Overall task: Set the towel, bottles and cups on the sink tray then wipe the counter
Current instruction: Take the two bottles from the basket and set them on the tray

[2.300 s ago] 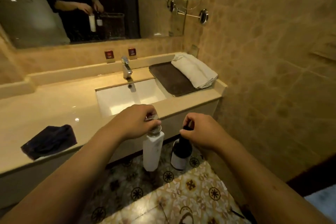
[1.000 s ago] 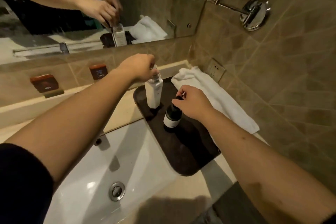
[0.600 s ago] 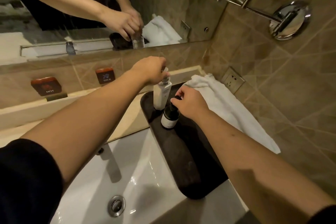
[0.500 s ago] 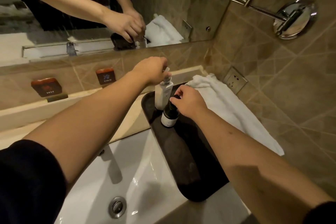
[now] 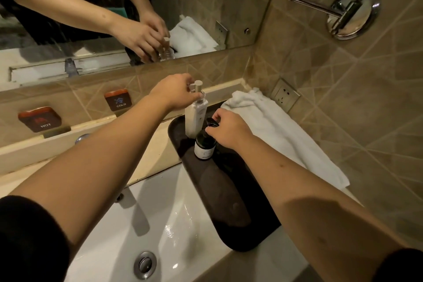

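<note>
A white pump bottle (image 5: 196, 117) stands upright at the far end of the dark tray (image 5: 231, 204), to the right of the sink. My left hand (image 5: 175, 94) pinches its pump neck, and the pump head shows past my fingers. Just in front of it stands a dark bottle with a white label (image 5: 204, 147), also on the tray. My right hand (image 5: 231, 128) holds its black pump top with the fingertips. A folded white towel (image 5: 279, 128) lies along the tray's right side by the wall. No cups are in view.
The white sink basin (image 5: 164, 224) with its drain (image 5: 145, 264) lies under my left arm. HOT (image 5: 39, 119) and COLD (image 5: 119, 99) plaques sit on the back wall below the mirror. A wall socket (image 5: 285, 96) and a chrome arm mount (image 5: 353, 12) are on the right wall.
Both bottles came from in front of the counter onto the tray and now stand there. My left hand has drawn back a little, so the white bottle's pump head is uncovered.
</note>
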A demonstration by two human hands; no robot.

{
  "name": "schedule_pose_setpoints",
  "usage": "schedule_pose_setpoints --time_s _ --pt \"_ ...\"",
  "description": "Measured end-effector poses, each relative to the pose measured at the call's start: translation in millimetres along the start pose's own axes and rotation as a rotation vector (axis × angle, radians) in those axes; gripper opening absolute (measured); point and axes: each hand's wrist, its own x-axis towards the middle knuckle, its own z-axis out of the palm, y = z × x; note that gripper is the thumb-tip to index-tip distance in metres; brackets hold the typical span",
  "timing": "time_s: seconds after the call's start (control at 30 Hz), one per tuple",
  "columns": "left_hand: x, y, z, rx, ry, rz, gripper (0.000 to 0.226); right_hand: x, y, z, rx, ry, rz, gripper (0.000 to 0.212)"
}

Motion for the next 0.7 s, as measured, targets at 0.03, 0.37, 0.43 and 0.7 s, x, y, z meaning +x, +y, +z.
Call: schedule_pose_setpoints --time_s 0.03,0.37,0.43,0.7 --pt "-6 -2 -2 0.007 -0.002 -0.016 0.055 -4 2 -2 0.011 -0.002 0.005 0.021" --pt "-128 31 -13 0.099 -0.093 -0.044 0.034 -95 33 -42 -0.019 0.031 -0.008 0.015" --pt "-158 63 -11 0.090 -0.126 0.030 0.026 -132 46 -53 -0.015 0.061 -0.005 0.015" --pt "-283 235 28 0.120 -0.316 0.462 0.030 -345 133 -93 -0.024 0.153 0.140 0.018"
